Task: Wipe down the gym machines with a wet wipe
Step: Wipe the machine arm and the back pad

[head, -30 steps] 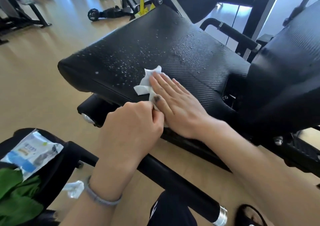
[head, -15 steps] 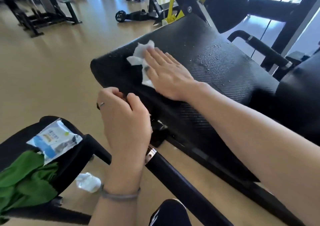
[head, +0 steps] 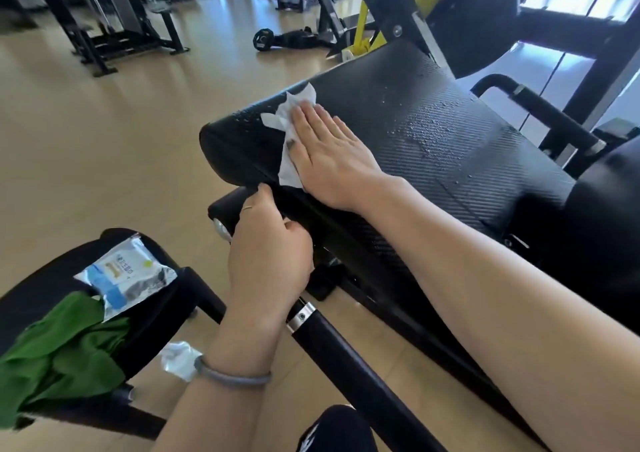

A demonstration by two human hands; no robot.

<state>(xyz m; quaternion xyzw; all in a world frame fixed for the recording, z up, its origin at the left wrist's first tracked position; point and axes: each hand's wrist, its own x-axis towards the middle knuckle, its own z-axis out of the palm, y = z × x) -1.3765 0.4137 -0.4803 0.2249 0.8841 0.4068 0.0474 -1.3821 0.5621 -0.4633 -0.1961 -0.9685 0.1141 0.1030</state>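
A white wet wipe (head: pixel 288 164) lies on the front left corner of the black textured seat pad (head: pixel 433 133). My right hand (head: pixel 329 154) presses flat on it, fingers straight and together, covering most of the wipe. Water droplets bead on the pad to the right of that hand. My left hand (head: pixel 270 254) is at the pad's near side, just below the wipe. Its fingers are curled, the index fingertip touches the pad's lower edge, and nothing shows in its grasp.
A wet-wipe pack (head: pixel 124 275) and a green cloth (head: pixel 62 347) lie on a black pad at lower left. A crumpled wipe (head: pixel 178 360) is on the floor. A black bar (head: pixel 346 354) runs under my left wrist. Other machines (head: pixel 114 19) stand behind.
My left hand let go of the wipe and now sits by the pad's edge. My right hand slid the wipe from mid-pad to the front left corner, clearing droplets there.
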